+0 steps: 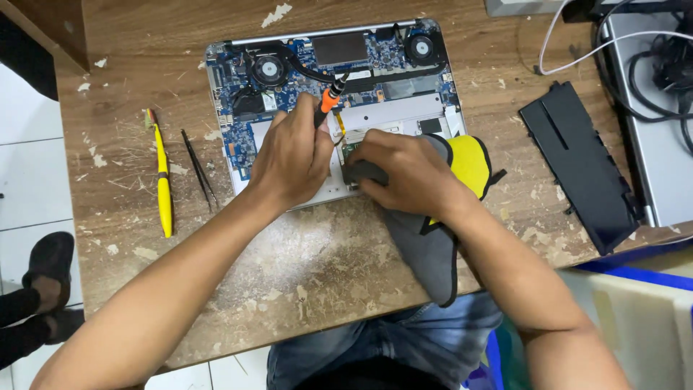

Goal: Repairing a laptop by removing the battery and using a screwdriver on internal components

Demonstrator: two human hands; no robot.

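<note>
Currently left hand (292, 155) is gripping orange-necked screwdriver (328, 101) over opened laptop (332, 101); right hand (404, 173) is pressing grey cloth (426, 249) at laptop's front edge. Advice: keep driver vertical, light pressure.

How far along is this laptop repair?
Done: the laptop lies open, board and fans bare, and a black battery lies off to the side. In hand: the left hand works a screwdriver inside; the right hand steadies nearby. Left: apparently everything else; no cover in view.
</note>
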